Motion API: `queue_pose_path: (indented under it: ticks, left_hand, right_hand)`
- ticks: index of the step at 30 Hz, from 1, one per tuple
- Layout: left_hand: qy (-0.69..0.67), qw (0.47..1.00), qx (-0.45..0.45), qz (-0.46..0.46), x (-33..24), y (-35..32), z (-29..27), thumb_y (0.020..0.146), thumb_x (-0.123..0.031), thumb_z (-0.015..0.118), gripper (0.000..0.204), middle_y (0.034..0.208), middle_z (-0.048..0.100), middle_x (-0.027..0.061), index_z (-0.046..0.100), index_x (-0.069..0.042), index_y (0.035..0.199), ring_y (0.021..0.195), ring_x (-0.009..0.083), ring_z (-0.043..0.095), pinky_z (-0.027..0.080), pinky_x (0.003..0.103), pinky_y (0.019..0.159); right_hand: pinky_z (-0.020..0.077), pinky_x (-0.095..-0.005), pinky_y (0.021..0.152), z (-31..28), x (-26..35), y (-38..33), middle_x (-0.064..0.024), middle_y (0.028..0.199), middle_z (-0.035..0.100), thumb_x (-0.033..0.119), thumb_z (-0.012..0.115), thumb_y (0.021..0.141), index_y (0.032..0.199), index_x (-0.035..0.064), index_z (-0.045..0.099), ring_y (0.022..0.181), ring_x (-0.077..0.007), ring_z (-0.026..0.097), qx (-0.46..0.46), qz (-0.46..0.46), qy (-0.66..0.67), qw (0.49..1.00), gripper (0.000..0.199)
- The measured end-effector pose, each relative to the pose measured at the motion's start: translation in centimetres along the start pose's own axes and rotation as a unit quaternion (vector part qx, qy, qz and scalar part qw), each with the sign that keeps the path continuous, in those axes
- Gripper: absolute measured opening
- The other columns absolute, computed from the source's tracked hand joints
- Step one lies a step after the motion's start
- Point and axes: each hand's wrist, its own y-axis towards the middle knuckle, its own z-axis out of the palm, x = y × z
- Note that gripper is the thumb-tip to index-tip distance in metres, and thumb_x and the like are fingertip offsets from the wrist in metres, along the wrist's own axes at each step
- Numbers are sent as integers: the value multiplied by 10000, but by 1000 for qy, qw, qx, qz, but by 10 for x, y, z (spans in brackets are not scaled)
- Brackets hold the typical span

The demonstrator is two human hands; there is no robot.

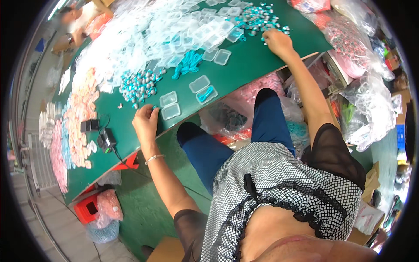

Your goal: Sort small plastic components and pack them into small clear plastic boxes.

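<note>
A small clear plastic box [170,112] lies at the near edge of the green table [244,70], touching a second clear box [168,98] just behind it. The left hand [146,122] rests palm down just beside these two, its fingers curled loosely together at the table edge, pinching a tiny teal piece whose kind I cannot tell. A heap of teal and silver small parts [139,85] lies just behind the hand. To the right sit another empty clear box [199,83] and one holding a teal cord [206,94]. A loose bundle of teal cords [187,63] lies further back, before a wide spread of empty clear boxes [192,30]. The right hand [277,41] reaches well away to a second pile of teal and silver parts [257,17], fingers bent down onto it; whether it grips any I cannot tell. A black charger with cable [107,140] lies at the table's left.
</note>
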Motion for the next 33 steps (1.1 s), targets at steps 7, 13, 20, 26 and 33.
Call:
queue_pose_path:
  ticks: [7, 13, 20, 26, 33]
  left_hand:
    - [95, 993, -67, 24, -6, -6, 12, 764, -122, 756, 170, 782, 685, 124, 681, -12, 870, 688, 221, 689, 533, 329, 646]
    - [-35, 994, -96, 28, -36, -18, 10, 769, -61, 725, 89, 777, 650, 107, 680, -33, 841, 608, 241, 607, 497, 346, 599]
    - [-110, 973, -23, 201, -110, -44, 57, 738, -86, 730, 102, 851, 656, 52, 649, -92, 802, 800, 274, 615, 439, 398, 696]
    - [-15, 968, -55, 244, -109, -44, 72, 736, -87, 719, 80, 823, 636, 36, 666, -99, 795, 754, 250, 585, 406, 392, 668]
    - [-63, 970, -14, 233, -101, -39, 73, 747, -88, 718, 62, 839, 644, 48, 682, -89, 798, 803, 259, 609, 412, 394, 682]
  right_hand:
    - [518, -360, 656, -12, -7, -6, -86, 903, 689, 119, 683, 794, 939, 80, 660, 746, -249, 661, -90, -57, 142, 984, 151]
    - [486, -245, 665, -34, 102, -63, -34, 891, 650, 43, 726, 769, 915, 35, 653, 741, -109, 586, -37, -178, 433, 883, 163]
    - [445, -361, 831, -24, 174, -94, -65, 904, 627, 43, 693, 752, 868, 71, 630, 876, -280, 602, -105, -359, 353, 858, 135]
    - [452, -381, 796, -12, 175, -92, -77, 891, 622, 1, 705, 714, 884, 49, 628, 852, -275, 587, -66, -399, 357, 842, 193]
    - [444, -377, 809, -15, 169, -89, -64, 887, 625, 21, 671, 739, 891, 50, 632, 848, -257, 584, 17, -351, 390, 851, 159]
